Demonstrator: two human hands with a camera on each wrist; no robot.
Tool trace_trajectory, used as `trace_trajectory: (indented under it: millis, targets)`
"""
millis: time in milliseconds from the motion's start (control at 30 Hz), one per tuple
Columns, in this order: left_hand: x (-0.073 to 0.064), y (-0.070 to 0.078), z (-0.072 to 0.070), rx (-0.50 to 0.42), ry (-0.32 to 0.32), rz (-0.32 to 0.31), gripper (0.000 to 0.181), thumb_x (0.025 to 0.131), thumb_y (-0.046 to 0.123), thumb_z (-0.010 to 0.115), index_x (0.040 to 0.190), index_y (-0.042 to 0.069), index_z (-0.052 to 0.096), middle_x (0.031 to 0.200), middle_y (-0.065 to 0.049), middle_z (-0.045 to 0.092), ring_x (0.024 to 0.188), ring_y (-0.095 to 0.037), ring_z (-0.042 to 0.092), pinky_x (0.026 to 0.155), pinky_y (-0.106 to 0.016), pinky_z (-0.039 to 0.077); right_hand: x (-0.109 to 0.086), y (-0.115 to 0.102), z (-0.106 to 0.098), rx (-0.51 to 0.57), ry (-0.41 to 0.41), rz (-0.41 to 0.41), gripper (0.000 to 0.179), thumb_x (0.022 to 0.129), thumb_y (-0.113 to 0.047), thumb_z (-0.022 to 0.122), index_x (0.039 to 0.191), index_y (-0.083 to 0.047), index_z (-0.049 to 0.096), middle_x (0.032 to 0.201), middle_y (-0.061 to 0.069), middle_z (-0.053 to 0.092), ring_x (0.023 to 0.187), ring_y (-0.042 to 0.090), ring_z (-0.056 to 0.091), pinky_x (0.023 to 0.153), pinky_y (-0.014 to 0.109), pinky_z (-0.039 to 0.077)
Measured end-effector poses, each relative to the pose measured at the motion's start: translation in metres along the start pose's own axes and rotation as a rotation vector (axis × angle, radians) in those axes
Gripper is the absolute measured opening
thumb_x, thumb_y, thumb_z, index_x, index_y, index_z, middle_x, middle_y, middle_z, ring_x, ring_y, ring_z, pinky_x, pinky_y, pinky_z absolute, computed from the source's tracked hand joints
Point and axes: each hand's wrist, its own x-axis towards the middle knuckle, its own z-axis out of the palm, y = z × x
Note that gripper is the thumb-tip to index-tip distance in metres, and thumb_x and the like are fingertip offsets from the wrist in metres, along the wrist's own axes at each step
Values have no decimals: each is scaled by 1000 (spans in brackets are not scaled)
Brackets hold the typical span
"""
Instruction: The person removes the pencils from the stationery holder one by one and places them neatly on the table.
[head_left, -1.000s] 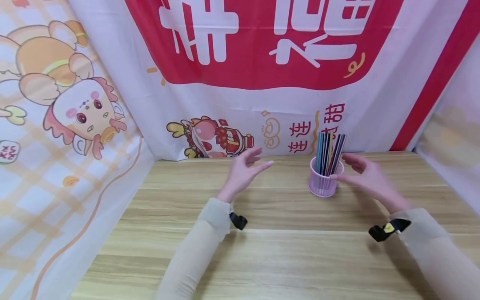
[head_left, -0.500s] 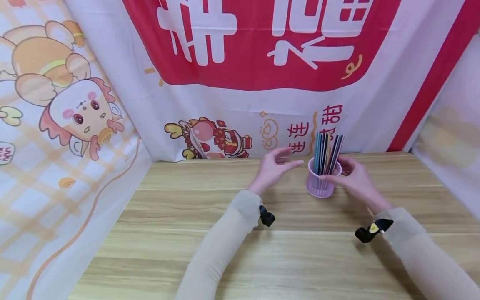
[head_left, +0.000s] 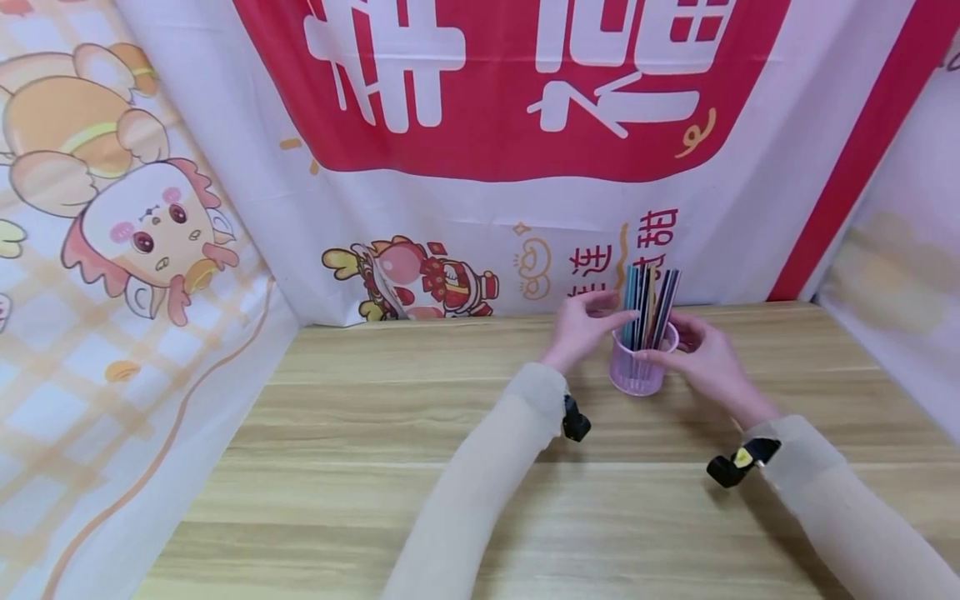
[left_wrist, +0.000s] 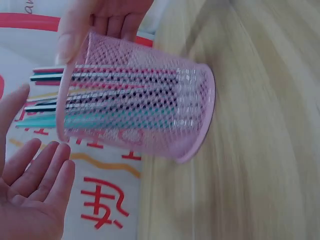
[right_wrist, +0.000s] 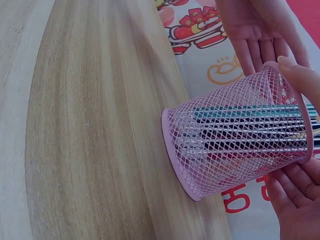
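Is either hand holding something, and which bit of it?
The right hand holds the pink mesh cup by its top rim. The left hand, close by, grips nothing.

In the head view, the mesh cup [head_left: 627, 379] at four o'clock is lilac-pink, its sticks [head_left: 642, 298] teal, black and white; the table [head_left: 615, 533] at six, wood-grained; the panel [head_left: 495, 150] at twelve, red, white-lettered; the cloth [head_left: 52, 417] at nine, peach-checked.

Pink mesh cup [head_left: 634, 377] stands upright, holding slim sticks [head_left: 648, 302] (some teal).
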Motion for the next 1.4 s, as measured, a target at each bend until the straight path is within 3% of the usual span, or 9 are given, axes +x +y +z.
trace_trajectory:
  millis: [167, 433, 700, 1000, 1267, 1400]
  targets:
    - [2, 1, 10, 47, 38, -31, 48, 85, 28, 85, 127, 9, 70, 113, 3, 74, 95, -4, 67, 83, -18, 56, -1, -1, 1, 8, 1, -14, 83, 83, -36, 87, 150, -7, 48, 140, 17, 58, 121, 31, 58, 93, 19, 50]
    - [4, -5, 16, 75, 149, -52, 23, 86, 18, 84, 108, 10, 79, 97, 3, 77, 85, -4, 68, 74, -15, 56, 2, -2, 1, -12, 1, -19, 84, 83, -37, 87, 150, -6, 48, 140, 18, 59, 120, 31, 58, 100, 38, 51]
    - [6, -13, 20, 98, 151, -55, 20, 87, 19, 84, 106, 15, 80, 96, 7, 76, 86, -1, 67, 76, -15, 55, 1, -2, -1, -14, -5, -9, 85, 83, -36, 87, 151, -4, 46, 141, 19, 57, 121, 34, 57, 104, 49, 48]
    - [7, -12, 25, 108, 166, -29, 18, 89, 22, 82, 106, 15, 80, 93, 10, 75, 82, 0, 65, 73, -14, 55, 0, 0, -1, -25, 0, 12, 84, 82, -40, 88, 148, -7, 50, 138, 16, 59, 119, 30, 58, 94, 26, 50]
    - [6, -7, 20, 39, 184, 8, 18, 88, 23, 82, 103, 14, 80, 89, 11, 73, 79, -2, 66, 71, -17, 57, 0, 0, -2, -21, -13, 27, 88, 82, -41, 87, 151, -7, 46, 141, 18, 57, 122, 33, 57, 103, 46, 48]
    - [7, 0, 15, -15, 194, 57, 18, 89, 21, 81, 104, 11, 79, 89, 8, 74, 80, -3, 67, 72, -17, 57, -1, 0, -3, -14, -7, 12, 85, 83, -38, 87, 150, -5, 47, 141, 18, 57, 122, 33, 57, 104, 45, 48]
